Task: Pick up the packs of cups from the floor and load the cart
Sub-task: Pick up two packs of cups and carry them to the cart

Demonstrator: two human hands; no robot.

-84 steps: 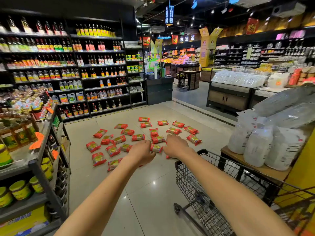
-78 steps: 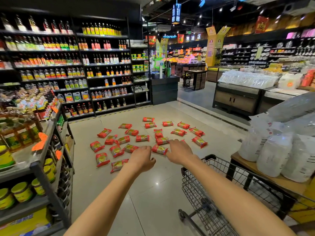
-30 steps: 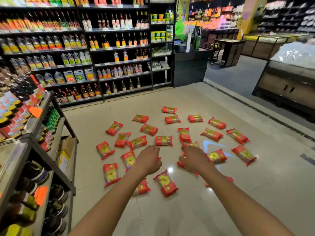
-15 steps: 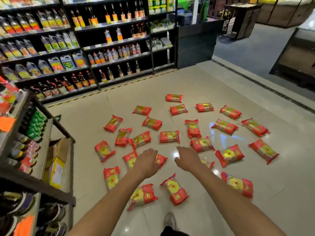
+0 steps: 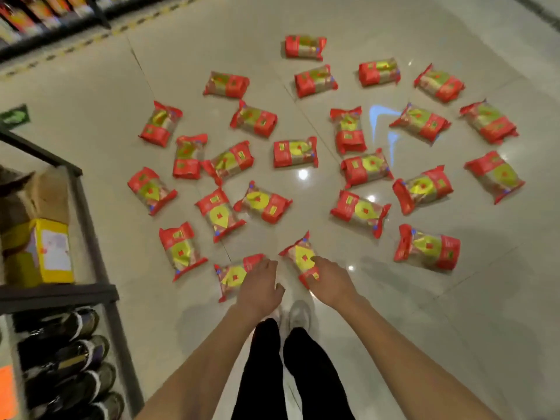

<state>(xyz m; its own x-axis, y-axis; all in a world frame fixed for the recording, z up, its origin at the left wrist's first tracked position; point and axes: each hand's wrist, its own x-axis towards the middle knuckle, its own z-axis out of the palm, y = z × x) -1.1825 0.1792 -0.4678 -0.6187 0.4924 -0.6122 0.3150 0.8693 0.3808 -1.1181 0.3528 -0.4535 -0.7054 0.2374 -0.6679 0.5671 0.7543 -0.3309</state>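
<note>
From the head camera, looking steeply down, red-and-gold packs of cups [image 5: 295, 153] lie scattered flat across the pale tiled floor [image 5: 454, 313] in a loose fan ahead of the person's white shoes [image 5: 298, 315]. Both bare arms reach down and forward.

The left hand [image 5: 259, 287] is over the right end of the nearest left pack [image 5: 235, 275] — its fingers [image 5: 268, 265] lie against the pack's red end, slightly bent; whether they grip it or only touch it cannot be told, since the back of the hand hides the contact.

The right hand [image 5: 331, 281] is at the near end of the nearest centre pack [image 5: 301, 257], which lies slanted with its far end pointing away. The hand's fingers are laid along the pack's right side and over its lower red end — again a touch or the start of a grasp, and the picture does not settle which. Both packs rest on the floor, just beside each other, with a strip of tile between them.

At the left edge stands a dark metal shelf unit [image 5: 91, 237] holding a yellow box [image 5: 51, 253] and, on a lower level, dark bottles [image 5: 69, 359].
</note>
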